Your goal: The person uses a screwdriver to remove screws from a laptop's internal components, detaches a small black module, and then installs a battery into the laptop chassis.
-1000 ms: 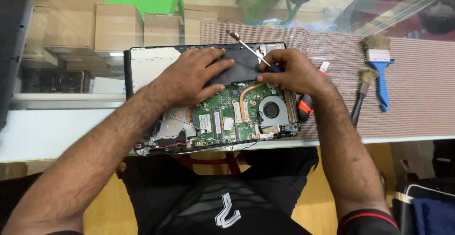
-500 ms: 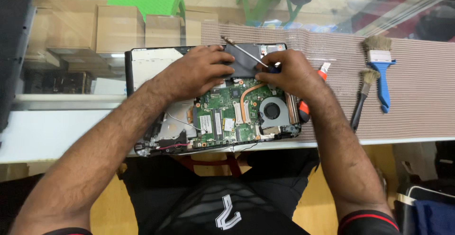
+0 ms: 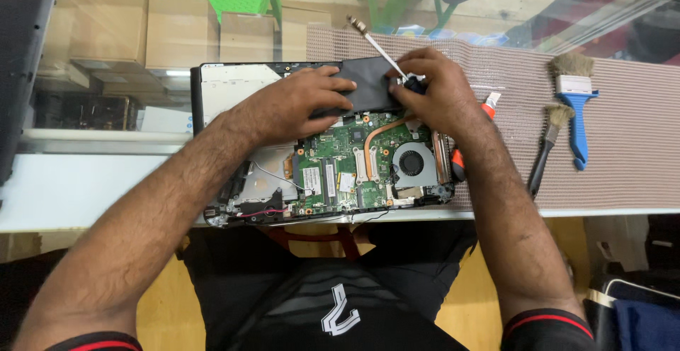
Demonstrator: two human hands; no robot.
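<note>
An opened laptop [image 3: 326, 153] lies bottom-up at the near edge of the worktop [image 3: 85, 188], its green circuit board [image 3: 340, 167] and round fan [image 3: 414, 161] bared toward the person. It sits close to the body, probably so that both forearms can reach over it without stretching.

The left hand [image 3: 297, 103] lies flat, fingers spread and open, pressed on the black battery pack [image 3: 365, 85] along the laptop's far edge; it closes round nothing and looks to be there to hold the pack and the chassis from sliding. The right hand [image 3: 435, 89] is curled shut round the dark handle of a screwdriver [image 3: 379, 50] at the far right corner of the laptop, just beside the left fingertips. The metal shaft slants up and away from the laptop (a low, tilted hold, more like levering than driving straight down, though the tip is hidden under the fingers).

To the right of the laptop, on the ribbed mat [image 3: 623, 153], lie a blue-handled brush [image 3: 575, 106] and a black-handled brush [image 3: 549, 145], set apart from the work but within the right arm's reach. A red-and-white tool [image 3: 489, 104] lies between the laptop and the brushes, partly under the right wrist.
</note>
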